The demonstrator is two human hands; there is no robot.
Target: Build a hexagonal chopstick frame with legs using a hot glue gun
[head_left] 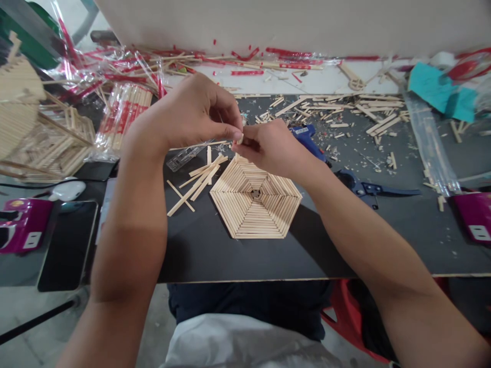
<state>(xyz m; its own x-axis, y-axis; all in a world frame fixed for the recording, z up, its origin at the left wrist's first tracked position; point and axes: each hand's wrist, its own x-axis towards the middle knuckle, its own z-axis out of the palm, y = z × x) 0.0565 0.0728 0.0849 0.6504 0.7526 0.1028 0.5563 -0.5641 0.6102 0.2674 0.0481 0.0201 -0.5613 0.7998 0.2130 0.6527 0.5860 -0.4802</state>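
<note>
Jointly, left hand (192, 115) and right hand (274, 145) pinch one small pale piece (240, 138).
Thumb and fingertips of each are nearly together. Below, a hexagonal stick assembly (258, 220) rests on the worktop (207, 260), loose sticks (199, 183) to its left.

Dark tabletop (230, 261), stick hexagon (256, 217), phone (69, 245)

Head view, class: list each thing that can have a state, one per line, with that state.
left hand, grip pinched on a small pale piece
right hand, grip closed at the same piece
hexagonal stick panel, on the table, opening at its centre
loose sticks, crossed in a heap
stick bundle, in clear wrapping
phone, screen dark
blue glue gun, lying down
blue-handled tool, open or shut unclear
</note>
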